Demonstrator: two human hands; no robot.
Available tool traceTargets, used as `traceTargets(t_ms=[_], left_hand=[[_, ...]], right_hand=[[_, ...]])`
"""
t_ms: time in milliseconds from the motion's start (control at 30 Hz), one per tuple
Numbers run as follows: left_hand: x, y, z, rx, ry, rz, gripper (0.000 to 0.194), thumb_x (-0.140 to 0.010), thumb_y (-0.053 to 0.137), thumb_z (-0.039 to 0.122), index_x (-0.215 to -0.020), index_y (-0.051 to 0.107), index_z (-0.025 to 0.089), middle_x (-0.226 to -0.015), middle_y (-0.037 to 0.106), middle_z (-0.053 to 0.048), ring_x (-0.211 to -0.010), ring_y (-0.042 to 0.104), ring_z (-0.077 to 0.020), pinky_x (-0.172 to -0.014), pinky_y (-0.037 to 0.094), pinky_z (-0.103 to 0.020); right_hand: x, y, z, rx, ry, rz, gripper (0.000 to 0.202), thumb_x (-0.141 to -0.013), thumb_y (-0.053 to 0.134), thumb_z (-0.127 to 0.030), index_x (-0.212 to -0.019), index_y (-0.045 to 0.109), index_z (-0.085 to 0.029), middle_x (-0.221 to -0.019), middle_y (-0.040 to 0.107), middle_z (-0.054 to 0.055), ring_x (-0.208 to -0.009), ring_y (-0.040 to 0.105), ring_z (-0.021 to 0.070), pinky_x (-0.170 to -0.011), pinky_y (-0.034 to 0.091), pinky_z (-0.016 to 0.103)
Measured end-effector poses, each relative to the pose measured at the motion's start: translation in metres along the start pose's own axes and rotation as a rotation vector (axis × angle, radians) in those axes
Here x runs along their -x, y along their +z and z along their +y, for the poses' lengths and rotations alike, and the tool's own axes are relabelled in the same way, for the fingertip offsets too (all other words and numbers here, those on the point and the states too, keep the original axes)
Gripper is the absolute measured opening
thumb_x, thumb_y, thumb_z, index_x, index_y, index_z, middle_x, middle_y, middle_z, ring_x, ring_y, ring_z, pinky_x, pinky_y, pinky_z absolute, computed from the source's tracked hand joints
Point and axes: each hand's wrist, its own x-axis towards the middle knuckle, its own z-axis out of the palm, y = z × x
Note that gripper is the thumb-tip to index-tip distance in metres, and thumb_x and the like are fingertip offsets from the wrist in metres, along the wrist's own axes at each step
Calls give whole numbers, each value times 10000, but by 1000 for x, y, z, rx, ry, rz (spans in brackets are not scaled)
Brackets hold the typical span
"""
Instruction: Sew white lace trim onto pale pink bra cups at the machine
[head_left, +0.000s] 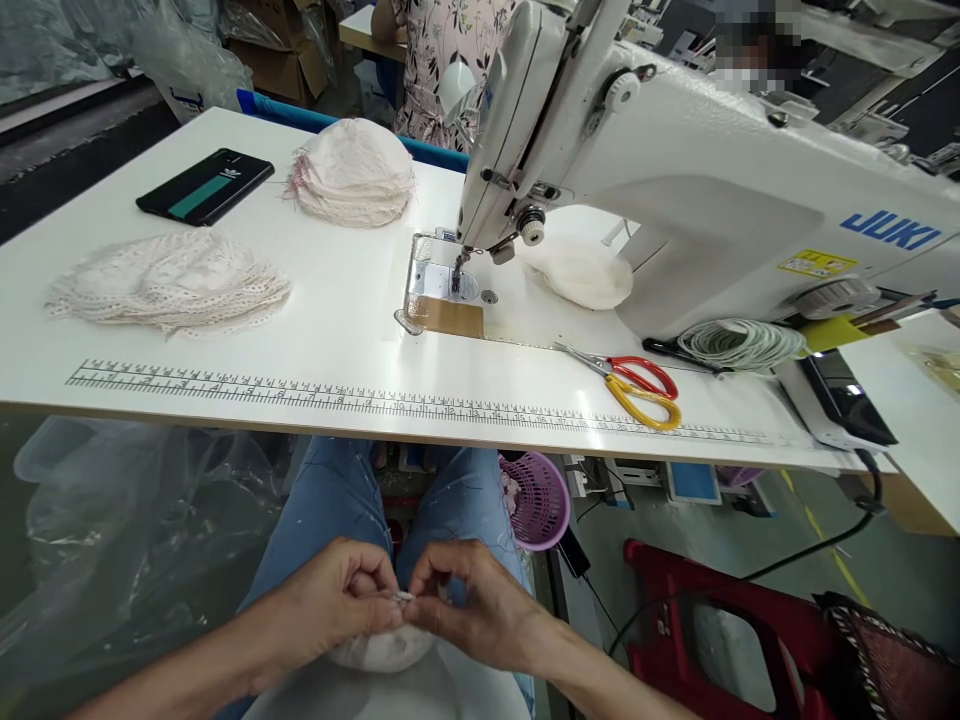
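Observation:
Over my lap, my left hand (pixel 341 592) and my right hand (pixel 476 605) meet fingertip to fingertip. Both are closed in a pinch on the edge of a white fabric piece (pixel 384 652), whose rounded body hangs below the fingers. The exact spot between the fingertips is small and partly hidden. In front of me on the sewing table stands a white sewing machine (pixel 675 170). Another cream fabric piece (pixel 589 278) lies behind its needle. Scissors (pixel 637 385) with one red and one yellow handle rest near the table's front edge.
Left on the table (pixel 330 350) are a lace fabric stack (pixel 172 280), a round fabric stack (pixel 356 170) and a phone (pixel 206 187). A cable coil (pixel 742 343) sits at right. Below are a purple basket (pixel 540 500) and red stool (pixel 697 610). A person (pixel 450 60) is beyond.

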Motion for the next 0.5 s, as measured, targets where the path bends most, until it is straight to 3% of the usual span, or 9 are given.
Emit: traceTargets(t_ms=[100,267,333,400,467,500], left_hand=[[-1,3,1,44,2,0,451,-612,762,531,-787,592,152,-470,361,122,-485,200,-69,-475,130,-229],[-3,4,2,48,-58,5,473,-551,803,540,-747,695,124,-495,479,69,-495,293,-65,-491,189,-215],[-4,3,2,79,-74,-19,451,-533,820,525,-734,727,133,-495,515,55,-482,312,-63,-487,212,-211],[-5,2,4,103,-93,-44,437,-493,845,506,-710,742,142,-481,532,49,-468,325,-61,-479,227,-203],[-5,2,6,111,-117,-48,433,-455,863,494,-688,748,148,-480,554,40,-468,358,-67,-474,244,-196],[-5,2,8,113,-124,-52,427,-450,867,487,-687,750,152,-483,564,37,-473,377,-71,-475,255,-193]], right_hand=[[0,0,2,7,4,6,76,-795,650,-229,-779,657,-154,-695,615,-17,-644,530,107,-582,382,191],[8,-11,-6,129,13,-34,62,-793,669,-226,-794,644,-169,-724,640,-16,-683,561,122,-610,400,200],[18,-32,-16,245,-43,-31,65,-798,679,-227,-814,633,-184,-791,660,-9,-759,586,141,-687,421,224],[30,-63,-27,321,-118,52,64,-852,632,-263,-855,615,-201,-850,658,-1,-797,597,150,-734,441,245],[41,-102,-32,421,-174,225,104,-920,530,-290,-889,591,-212,-877,651,17,-807,602,160,-733,461,264],[44,-122,-32,531,-188,376,106,-928,509,-296,-921,579,-217,-903,645,29,-842,602,174,-755,466,283]])
